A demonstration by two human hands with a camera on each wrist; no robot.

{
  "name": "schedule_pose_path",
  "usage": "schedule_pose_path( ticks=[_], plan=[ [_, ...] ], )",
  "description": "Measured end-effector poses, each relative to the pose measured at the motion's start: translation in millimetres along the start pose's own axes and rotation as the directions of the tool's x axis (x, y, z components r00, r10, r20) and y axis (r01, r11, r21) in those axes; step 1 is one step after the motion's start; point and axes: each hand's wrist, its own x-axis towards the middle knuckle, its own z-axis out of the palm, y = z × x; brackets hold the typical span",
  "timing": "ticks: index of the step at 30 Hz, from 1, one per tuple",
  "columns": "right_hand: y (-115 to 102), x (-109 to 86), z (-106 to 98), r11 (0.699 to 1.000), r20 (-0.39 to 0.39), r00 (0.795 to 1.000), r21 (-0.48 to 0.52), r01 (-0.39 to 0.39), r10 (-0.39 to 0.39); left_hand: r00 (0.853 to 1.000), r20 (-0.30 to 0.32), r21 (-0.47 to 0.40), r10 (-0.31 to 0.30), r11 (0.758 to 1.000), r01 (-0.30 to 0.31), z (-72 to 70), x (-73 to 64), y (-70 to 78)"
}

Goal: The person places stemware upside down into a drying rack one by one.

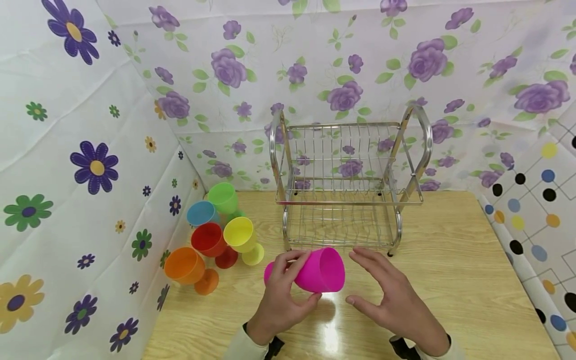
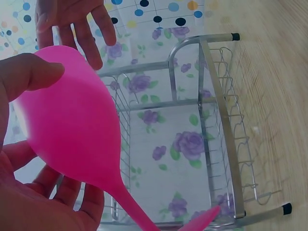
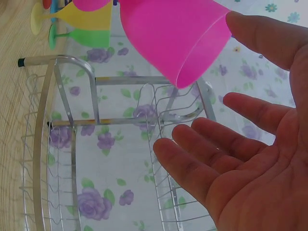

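A bright pink plastic goblet (image 1: pixel 310 272) lies tilted on its side above the table, its mouth facing right. My left hand (image 1: pixel 283 295) grips it round the bowl, thumb on the near side and fingers over the far side. In the left wrist view the goblet's stem (image 2: pixel 132 207) points away from the palm, and its base is partly cut off by the frame. To the right of the goblet's mouth, my right hand (image 1: pixel 391 297) has its fingers spread and holds nothing. Its thumb (image 3: pixel 262 36) overlaps the rim in the right wrist view.
A two-tier metal dish rack (image 1: pixel 342 200) stands behind the hands. At the left are several upright goblets: orange (image 1: pixel 184 267), red (image 1: pixel 209 241), yellow (image 1: pixel 240 235), blue (image 1: pixel 203 215) and green (image 1: pixel 223 199). Patterned cloth (image 1: pixel 288 75) hangs round the wooden table (image 1: pixel 454 250).
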Motion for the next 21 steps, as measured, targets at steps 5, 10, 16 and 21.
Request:
schedule_pose_path(
  ticks=[5, 10, 16, 21],
  plan=[
    [-4, 0.9, 2, 0.999, 0.042, 0.998, 0.017, -0.037, 0.036, 0.996, 0.061, 0.051, 0.07, 0.996, -0.073, 2.7, 3.4, 4.3],
    [-6, 0.6, 4, 0.999, 0.052, 0.998, 0.028, -0.025, 0.023, 0.989, 0.108, 0.058, 0.098, 0.993, -0.105, 5.8, 6.5, 9.9],
    [-7, -1.4, 6, 0.992, 0.045, 0.999, 0.123, -0.026, 0.021, 0.982, 0.127, 0.079, 0.14, 0.985, -0.151, 8.9, 12.9, 17.0],
    [-8, -3.0, 5, 0.981, 0.054, 0.995, 0.174, -0.087, 0.079, 0.976, 0.137, 0.108, 0.17, 0.977, -0.185, 10.0, 16.3, 19.9]
  ],
)
